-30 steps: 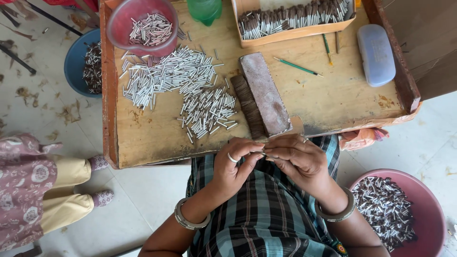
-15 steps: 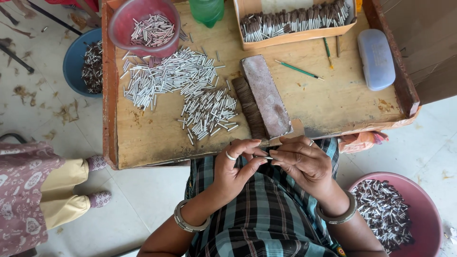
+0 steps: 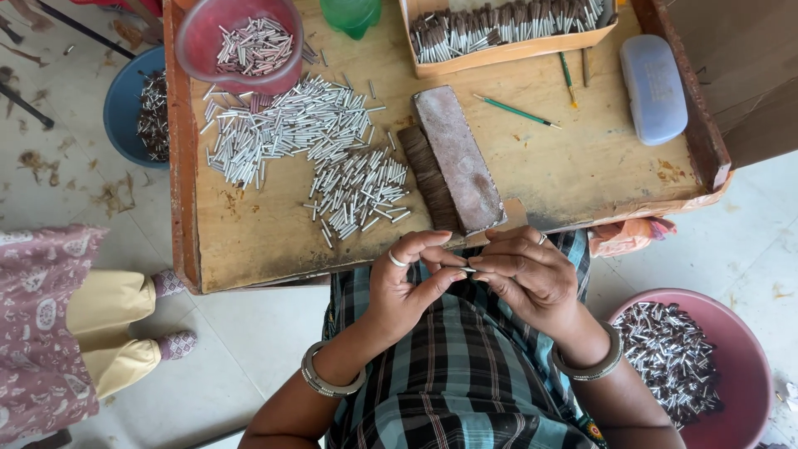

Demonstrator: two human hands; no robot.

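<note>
My left hand [image 3: 410, 281] and my right hand [image 3: 524, 274] meet over my lap at the near edge of a wooden tray table [image 3: 249, 241]. Between their fingertips they pinch one small silver metal tube [image 3: 468, 269]. A heap of the same silver tubes [image 3: 312, 145] lies on the tray's left half. Just beyond my hands sits a flat brown block [image 3: 457, 158] with a row of dark bristle tufts [image 3: 428, 179] along its left side.
A pink bowl [image 3: 199, 37] of tubes stands at the tray's back left, a green cup [image 3: 353, 15] and a box of finished brush tips [image 3: 507, 29] behind. A pale blue case [image 3: 654, 87], a green pencil [image 3: 515, 111]. A pink tub [image 3: 731, 349] at right, a blue tub [image 3: 125, 108] at left. Another person's legs [image 3: 108, 324] on the floor.
My hands have stayed together at the tray's edge, fingers shifting slightly around the small tube. The person at left has drawn a little further away.
</note>
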